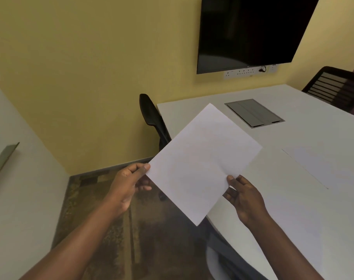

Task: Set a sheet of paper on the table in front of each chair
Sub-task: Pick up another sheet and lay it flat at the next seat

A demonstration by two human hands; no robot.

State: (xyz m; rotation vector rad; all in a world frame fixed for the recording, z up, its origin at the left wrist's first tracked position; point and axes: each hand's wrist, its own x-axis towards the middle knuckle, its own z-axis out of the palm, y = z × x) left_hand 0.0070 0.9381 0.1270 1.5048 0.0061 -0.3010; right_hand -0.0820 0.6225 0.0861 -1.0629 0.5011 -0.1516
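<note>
Over the near left corner of the surface (242,98) you hold a blank white sheet of paper (202,162) in the air, turned like a diamond. Your left hand (127,186) pinches its left corner, thumb on top and fingers (144,186) curled beneath. Your right hand (244,199) grips the lower right edge the same way, thumb pressed on top, fingers closed under the sheet. Half the sheet hangs past the surface's left edge, above the patterned floor (103,219). A second sheet (321,164) lies flat on the surface to the right, well apart from yours. Beyond your sheet sits a grey cable hatch (253,113), with bare surface around it. One black chair (151,114) stands at the far left corner, another black chair (333,85) at the far right edge.
</note>
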